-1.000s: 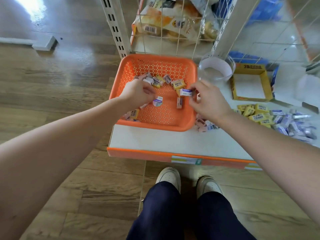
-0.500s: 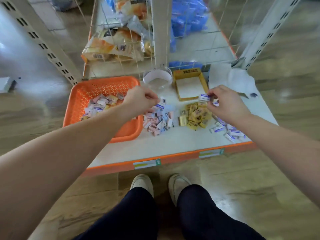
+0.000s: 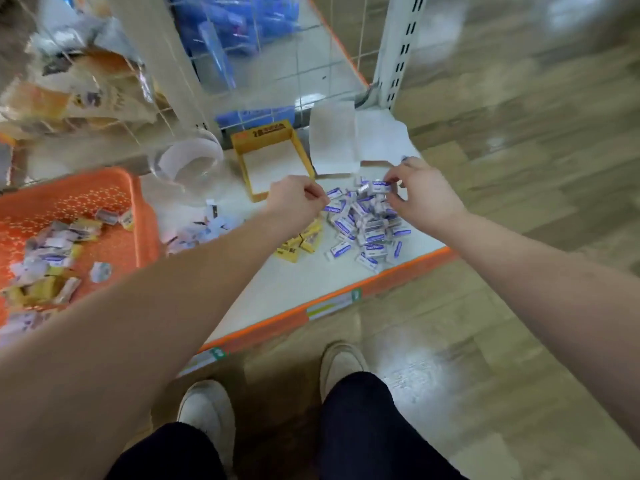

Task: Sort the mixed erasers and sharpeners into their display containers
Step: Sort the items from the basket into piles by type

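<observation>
The white shelf (image 3: 298, 282) with an orange front edge lies under both hands. The orange perforated basket (image 3: 143, 216) sits well to the left of the left hand (image 3: 294, 202), under that forearm. It holds a loose jumble of small blue-white, yellow and pinkish pieces, too blurred to tell erasers from sharpeners.

A sheet of white paper (image 3: 346, 136) lies beyond the hands, its near edge just past the fingertips of the right hand (image 3: 426, 199). A clear round jar (image 3: 188, 168) stands beyond and left of the left hand, near the basket's far corner. A shallow yellow box (image 3: 242, 168) with a white floor sits just beyond the left hand, between jar and paper.

The blue pile (image 3: 367, 226), small white blocks with blue labels, spreads between the two hands and toward the shelf's front edge. The yellow pile (image 3: 299, 242) lies just nearer than the left hand, partly hidden by its wrist. A smaller mixed pile (image 3: 204, 230) lies left of that forearm, beside the basket.

The hands are apart, both over the far side of the blue pile. The right hand pinches one eraser (image 3: 379, 187), white with a blue label, between thumb and fingertips, just above the pile. The left hand's fingers are curled with thumb against fingertips; whether they hold anything I cannot tell.
</observation>
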Demonstrator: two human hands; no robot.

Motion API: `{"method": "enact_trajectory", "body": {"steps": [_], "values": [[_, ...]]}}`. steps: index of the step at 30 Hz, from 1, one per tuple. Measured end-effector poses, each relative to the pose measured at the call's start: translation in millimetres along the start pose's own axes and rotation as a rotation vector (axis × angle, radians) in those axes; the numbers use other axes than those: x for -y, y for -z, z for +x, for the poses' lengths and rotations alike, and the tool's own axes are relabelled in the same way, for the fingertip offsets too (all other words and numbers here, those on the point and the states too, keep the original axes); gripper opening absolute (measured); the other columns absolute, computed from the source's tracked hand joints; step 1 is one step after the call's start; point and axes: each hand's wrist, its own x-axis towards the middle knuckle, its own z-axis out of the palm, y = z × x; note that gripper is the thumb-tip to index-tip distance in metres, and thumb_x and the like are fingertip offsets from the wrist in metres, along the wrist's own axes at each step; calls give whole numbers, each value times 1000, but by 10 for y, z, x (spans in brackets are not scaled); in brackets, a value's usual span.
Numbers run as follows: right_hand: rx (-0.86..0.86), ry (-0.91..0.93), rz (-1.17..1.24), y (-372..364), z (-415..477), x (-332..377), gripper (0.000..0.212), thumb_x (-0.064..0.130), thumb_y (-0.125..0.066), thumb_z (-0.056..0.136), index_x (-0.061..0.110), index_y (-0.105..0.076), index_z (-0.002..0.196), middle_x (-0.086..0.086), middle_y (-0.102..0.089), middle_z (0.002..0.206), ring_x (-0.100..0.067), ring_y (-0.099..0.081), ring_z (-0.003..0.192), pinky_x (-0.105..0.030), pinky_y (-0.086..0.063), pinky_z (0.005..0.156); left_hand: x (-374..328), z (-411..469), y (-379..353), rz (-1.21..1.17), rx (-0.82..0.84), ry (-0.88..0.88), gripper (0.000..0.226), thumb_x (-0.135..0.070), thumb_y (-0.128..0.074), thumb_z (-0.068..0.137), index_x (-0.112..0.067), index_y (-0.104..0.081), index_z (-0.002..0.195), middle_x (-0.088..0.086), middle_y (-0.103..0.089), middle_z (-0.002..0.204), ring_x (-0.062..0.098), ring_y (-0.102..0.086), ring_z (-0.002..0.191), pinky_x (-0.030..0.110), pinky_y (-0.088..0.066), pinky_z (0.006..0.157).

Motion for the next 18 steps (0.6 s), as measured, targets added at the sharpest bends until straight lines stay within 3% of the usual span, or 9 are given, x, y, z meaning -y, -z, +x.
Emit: {"method": "enact_trajectory", "body": {"steps": [4,8,13,18], "values": [[-11,-68,36,-180,76,-168,28,12,-53,90,9,-60,117,-11,-53,119,-27,-56,99,-32,-44,84,-39,221,-266,-57,-30,13,7,-17,-65,86,-18,-65,80,-1,-67,74,17,-68,79,28,-55,77],[-37,-85,-2,-332,155,-164,29,17,-52,93,13,-58,120,-7,-54,121,-28,-50,108,-36,-43,86,-63,330,-397,-100,-6,18,20,-15,-62,86,-26,-59,70,0,-70,82,20,-68,82,36,-56,81],[-13,-90,-59,-277,200,-59,40,18,-54,93,15,-49,132,-9,-49,130,-32,-41,119,-44,-39,96,0,239,-252,-121,-13,0,9,-13,-64,86,-22,-64,85,1,-69,95,21,-67,90,37,-55,84],[11,-73,-88,-4,64,146,41,17,-53,93,14,-48,134,-8,-46,133,-31,-39,122,-42,-40,96,101,17,183,-28,-81,-22,11,-17,-63,89,-20,-67,98,-4,-67,104,13,-62,89,22,-48,75]]}}
